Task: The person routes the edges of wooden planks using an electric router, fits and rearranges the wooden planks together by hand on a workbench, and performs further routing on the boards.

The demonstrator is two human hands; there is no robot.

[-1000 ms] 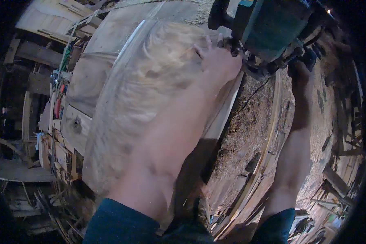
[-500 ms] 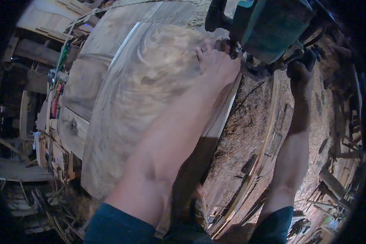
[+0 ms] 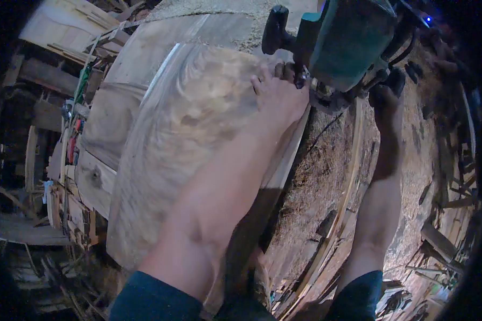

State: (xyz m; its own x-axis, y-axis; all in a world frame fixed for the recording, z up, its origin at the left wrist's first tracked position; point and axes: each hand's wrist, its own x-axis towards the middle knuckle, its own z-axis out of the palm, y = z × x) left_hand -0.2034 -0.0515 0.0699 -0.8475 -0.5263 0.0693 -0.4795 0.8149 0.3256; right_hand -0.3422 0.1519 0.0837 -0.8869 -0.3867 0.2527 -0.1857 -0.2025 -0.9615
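Observation:
A green-bodied plunge router (image 3: pixel 348 48) with black side handles stands at the edge of a broad wooden board (image 3: pixel 198 123). My left hand (image 3: pixel 284 99) is at the left side of its base, fingers curled against it and the outer finger bent over the board. The router hides part of its grip. In shadow, my right hand (image 3: pixel 388 93) is closed around the dark knob on the router's right side. The board has swirling grain, and its near edge runs under my left forearm.
Sawdust and shavings cover the surface (image 3: pixel 326 155) right of the board, with a long thin wood strip (image 3: pixel 348 192) lying along it. More boards (image 3: pixel 115 112) lie to the left. Wood offcuts (image 3: pixel 439 243) are piled at the lower right. Sawdust (image 3: pixel 246 37) is heaped at the far side.
The whole view has shifted, so board, router and hands all appear slightly lower and further left. Both hands keep their places on the router.

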